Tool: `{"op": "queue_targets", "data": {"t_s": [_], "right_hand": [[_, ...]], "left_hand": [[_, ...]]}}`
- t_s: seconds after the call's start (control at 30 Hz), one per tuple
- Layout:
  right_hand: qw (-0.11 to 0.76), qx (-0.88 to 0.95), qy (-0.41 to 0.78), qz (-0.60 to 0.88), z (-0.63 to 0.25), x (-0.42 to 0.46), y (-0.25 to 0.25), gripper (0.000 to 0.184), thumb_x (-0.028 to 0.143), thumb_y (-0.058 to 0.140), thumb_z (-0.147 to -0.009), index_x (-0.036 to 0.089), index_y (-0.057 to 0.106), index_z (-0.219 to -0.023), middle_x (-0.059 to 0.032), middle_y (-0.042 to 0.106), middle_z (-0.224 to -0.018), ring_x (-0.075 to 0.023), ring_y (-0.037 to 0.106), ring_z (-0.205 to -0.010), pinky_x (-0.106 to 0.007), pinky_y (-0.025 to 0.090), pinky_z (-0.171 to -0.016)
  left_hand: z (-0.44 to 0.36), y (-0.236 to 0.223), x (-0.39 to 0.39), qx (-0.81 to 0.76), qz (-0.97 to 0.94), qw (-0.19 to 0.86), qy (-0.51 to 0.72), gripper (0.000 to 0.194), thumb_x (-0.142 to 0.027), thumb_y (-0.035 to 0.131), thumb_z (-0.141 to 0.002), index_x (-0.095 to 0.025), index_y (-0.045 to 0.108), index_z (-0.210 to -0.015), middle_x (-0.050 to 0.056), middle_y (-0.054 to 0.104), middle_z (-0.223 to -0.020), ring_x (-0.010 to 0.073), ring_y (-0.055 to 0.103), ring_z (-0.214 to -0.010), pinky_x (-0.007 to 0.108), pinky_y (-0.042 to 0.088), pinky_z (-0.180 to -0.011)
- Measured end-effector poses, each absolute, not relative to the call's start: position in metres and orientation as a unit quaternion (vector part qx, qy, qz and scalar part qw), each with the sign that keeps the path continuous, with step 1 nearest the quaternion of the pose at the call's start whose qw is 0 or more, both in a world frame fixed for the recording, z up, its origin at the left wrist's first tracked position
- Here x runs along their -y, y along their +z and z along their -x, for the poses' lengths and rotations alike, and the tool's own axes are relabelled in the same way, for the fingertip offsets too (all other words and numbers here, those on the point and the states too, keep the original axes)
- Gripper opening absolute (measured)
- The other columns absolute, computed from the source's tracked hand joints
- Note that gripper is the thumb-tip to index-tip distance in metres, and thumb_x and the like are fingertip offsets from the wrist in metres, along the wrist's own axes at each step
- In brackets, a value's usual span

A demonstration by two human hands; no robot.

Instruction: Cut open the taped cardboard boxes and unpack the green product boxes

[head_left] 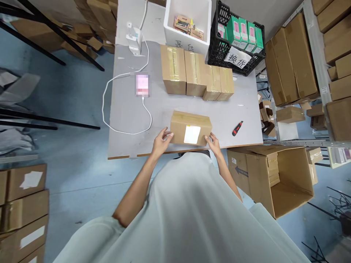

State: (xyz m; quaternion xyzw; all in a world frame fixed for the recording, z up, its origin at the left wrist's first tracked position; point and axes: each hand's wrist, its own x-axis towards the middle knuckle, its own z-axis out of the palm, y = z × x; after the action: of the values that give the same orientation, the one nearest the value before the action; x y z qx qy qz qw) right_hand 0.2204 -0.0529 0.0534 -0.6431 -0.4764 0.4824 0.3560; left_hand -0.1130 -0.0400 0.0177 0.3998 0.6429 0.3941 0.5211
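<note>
A box (178,126) lies near the front edge of the counter (128,142), between the two hands, its long axis running left to right, roughly along that edge. The left hand (161,141) is at its left end and the right hand (214,143) at its right end, so neither is clearly nearer. On each hand the fingers are loosely curled, with the thumb set apart from them at the box's near corner; whether they press or only touch, I cannot tell. A white label (192,134) on the box faces the person. Beyond it stands a row of boxes (196,75); a cutter (237,128) lies apart, on the right hand's side.
</note>
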Motion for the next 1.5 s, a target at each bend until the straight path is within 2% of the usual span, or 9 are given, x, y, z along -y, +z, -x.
{"op": "queue_targets", "data": {"t_s": [0.1, 0.23, 0.33, 0.47, 0.73, 1.0, 1.13, 1.33, 1.5], "right_hand": [[0.370, 0.463, 0.486, 0.642, -0.220, 0.036, 0.060, 0.071, 0.077, 0.073, -0.094, 0.019, 0.080, -0.135, -0.0167, 0.082, -0.145, -0.0349, 0.073, -0.141, -0.050, 0.058, -0.125], [0.341, 0.448, 0.478, 0.674, -0.216, 0.022, 0.058, 0.065, 0.074, 0.070, -0.094, 0.019, 0.079, -0.127, -0.0143, 0.087, -0.131, -0.0322, 0.081, -0.123, -0.044, 0.065, -0.112], [0.351, 0.435, 0.488, 0.670, -0.216, 0.021, 0.054, 0.066, 0.073, 0.072, -0.093, 0.018, 0.080, -0.129, -0.0144, 0.086, -0.134, -0.0330, 0.080, -0.126, -0.045, 0.066, -0.113], [0.380, 0.418, 0.514, 0.646, -0.218, 0.025, 0.050, 0.082, 0.079, 0.077, -0.088, 0.017, 0.078, -0.141, -0.0150, 0.083, -0.145, -0.0348, 0.077, -0.137, -0.049, 0.062, -0.122], [0.397, 0.422, 0.520, 0.628, -0.218, 0.027, 0.043, 0.095, 0.084, 0.075, -0.088, 0.015, 0.074, -0.154, -0.0164, 0.081, -0.147, -0.0362, 0.076, -0.139, -0.052, 0.059, -0.126], [0.380, 0.424, 0.511, 0.644, -0.220, 0.026, 0.040, 0.089, 0.082, 0.072, -0.092, 0.016, 0.074, -0.152, -0.0158, 0.078, -0.154, -0.0329, 0.074, -0.144, -0.047, 0.058, -0.128], [0.384, 0.415, 0.509, 0.649, -0.222, 0.024, 0.035, 0.080, 0.076, 0.076, -0.093, 0.015, 0.076, -0.146, -0.0184, 0.079, -0.151, -0.0341, 0.075, -0.142, -0.050, 0.059, -0.126], [0.378, 0.427, 0.469, 0.674, -0.215, 0.027, 0.033, 0.075, 0.078, 0.066, -0.099, 0.019, 0.077, -0.144, -0.0151, 0.082, -0.146, -0.0298, 0.076, -0.138, -0.046, 0.060, -0.123], [0.365, 0.399, 0.468, 0.699, -0.207, 0.031, 0.040, 0.065, 0.071, 0.065, -0.101, 0.017, 0.079, -0.133, -0.0164, 0.086, -0.137, -0.0309, 0.078, -0.130, -0.047, 0.062, -0.118]], "left_hand": [[0.114, 0.019, 0.027, -0.628, -0.425, 0.516, 0.398, 0.084, -0.048, 0.086, -0.091, -0.016, 0.063, -0.164, 0.018, 0.078, -0.149, 0.0333, 0.073, -0.146, 0.053, 0.050, -0.135], [0.105, 0.016, 0.016, -0.614, -0.440, 0.554, 0.350, 0.079, -0.056, 0.090, -0.086, -0.017, 0.073, -0.153, 0.021, 0.074, -0.156, 0.0380, 0.076, -0.139, 0.058, 0.060, -0.125], [0.101, 0.013, 0.016, -0.622, -0.440, 0.552, 0.339, 0.081, -0.062, 0.092, -0.082, -0.018, 0.077, -0.148, 0.021, 0.070, -0.160, 0.0378, 0.080, -0.131, 0.059, 0.062, -0.122], [0.103, 0.010, 0.016, -0.621, -0.443, 0.545, 0.347, 0.078, -0.063, 0.092, -0.082, -0.019, 0.079, -0.145, 0.017, 0.073, -0.153, 0.0352, 0.079, -0.131, 0.057, 0.060, -0.125], [0.105, 0.014, 0.015, -0.617, -0.427, 0.565, 0.344, 0.087, -0.068, 0.095, -0.079, -0.015, 0.079, -0.146, 0.019, 0.071, -0.152, 0.0390, 0.077, -0.136, 0.059, 0.059, -0.127], [0.098, 0.008, 0.021, -0.629, -0.415, 0.549, 0.361, 0.079, -0.065, 0.093, -0.086, -0.017, 0.077, -0.146, 0.020, 0.070, -0.159, 0.0376, 0.077, -0.138, 0.061, 0.057, -0.128], [0.094, 0.006, 0.021, -0.633, -0.412, 0.544, 0.367, 0.074, -0.059, 0.092, -0.088, -0.015, 0.076, -0.145, 0.022, 0.070, -0.160, 0.0366, 0.077, -0.137, 0.060, 0.059, -0.126], [0.090, 0.015, 0.021, -0.620, -0.416, 0.550, 0.373, 0.076, -0.062, 0.091, -0.087, -0.014, 0.077, -0.144, 0.021, 0.076, -0.154, 0.0364, 0.076, -0.139, 0.060, 0.055, -0.129], [0.079, 0.028, 0.025, -0.619, -0.412, 0.556, 0.371, 0.076, -0.059, 0.084, -0.094, -0.015, 0.071, -0.154, 0.021, 0.073, -0.159, 0.0355, 0.072, -0.148, 0.054, 0.053, -0.131]]}}
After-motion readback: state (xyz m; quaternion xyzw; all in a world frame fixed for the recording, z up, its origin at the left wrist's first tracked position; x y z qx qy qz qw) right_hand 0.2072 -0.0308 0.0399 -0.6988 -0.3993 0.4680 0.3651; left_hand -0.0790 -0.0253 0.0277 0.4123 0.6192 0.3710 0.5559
